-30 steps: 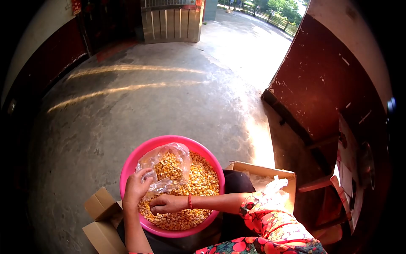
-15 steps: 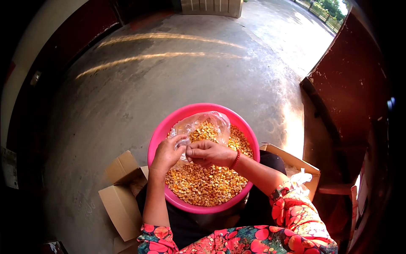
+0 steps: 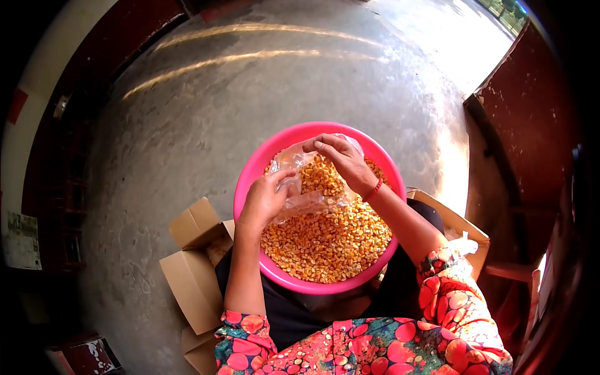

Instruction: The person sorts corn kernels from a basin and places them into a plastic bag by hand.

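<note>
2 hands (image 3: pixel 306 181) at 1 clear bag (image 3: pixel 303 203) of corn kernels (image 3: pixel 322 176).

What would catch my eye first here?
Probably the bright pink basin at the center, nearly full of yellow corn kernels. Over its far part lies a clear plastic bag with kernels in it, the left hand at its left side and the right hand, with a red bracelet, above it.

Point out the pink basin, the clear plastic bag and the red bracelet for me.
Pink basin (image 3: pixel 322 288): head view, near edge of its rim.
Clear plastic bag (image 3: pixel 306 204): head view, its near side.
Red bracelet (image 3: pixel 374 190): head view, its band.
</note>
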Available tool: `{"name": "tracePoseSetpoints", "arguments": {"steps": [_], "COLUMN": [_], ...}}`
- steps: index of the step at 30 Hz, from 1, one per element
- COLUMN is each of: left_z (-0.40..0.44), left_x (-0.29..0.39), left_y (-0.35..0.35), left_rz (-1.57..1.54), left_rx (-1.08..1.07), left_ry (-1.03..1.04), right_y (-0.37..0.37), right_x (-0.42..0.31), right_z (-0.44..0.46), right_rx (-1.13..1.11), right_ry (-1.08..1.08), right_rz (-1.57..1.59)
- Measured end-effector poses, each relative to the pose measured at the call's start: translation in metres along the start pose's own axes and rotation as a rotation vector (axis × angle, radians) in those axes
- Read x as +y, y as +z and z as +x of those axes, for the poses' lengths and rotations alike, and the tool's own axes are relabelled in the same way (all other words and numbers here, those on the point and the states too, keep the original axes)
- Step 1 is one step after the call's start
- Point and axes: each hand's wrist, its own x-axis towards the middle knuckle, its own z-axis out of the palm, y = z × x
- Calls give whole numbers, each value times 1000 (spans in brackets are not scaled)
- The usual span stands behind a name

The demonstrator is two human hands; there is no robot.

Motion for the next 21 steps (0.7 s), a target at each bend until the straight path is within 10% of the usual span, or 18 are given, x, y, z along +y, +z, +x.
{"name": "tracePoseSetpoints", "arguments": {"steps": [7, 15, 21], "left_z": [-1, 2, -1], "left_x": [0, -3, 6], "left_y": [-8, -11, -16], "left_rz": [69, -65, -30], "left_rx": [15, 79, 107], "left_ry": [-104, -112, -118], "right_y": [-36, -43, -50], "right_x": [-13, -6, -34], "right_z": [-8, -26, -19], "right_rx": [-563, -613, -465], "right_ry": [-142, -91, -170], "right_rz": [-727, -1283, -872]}}
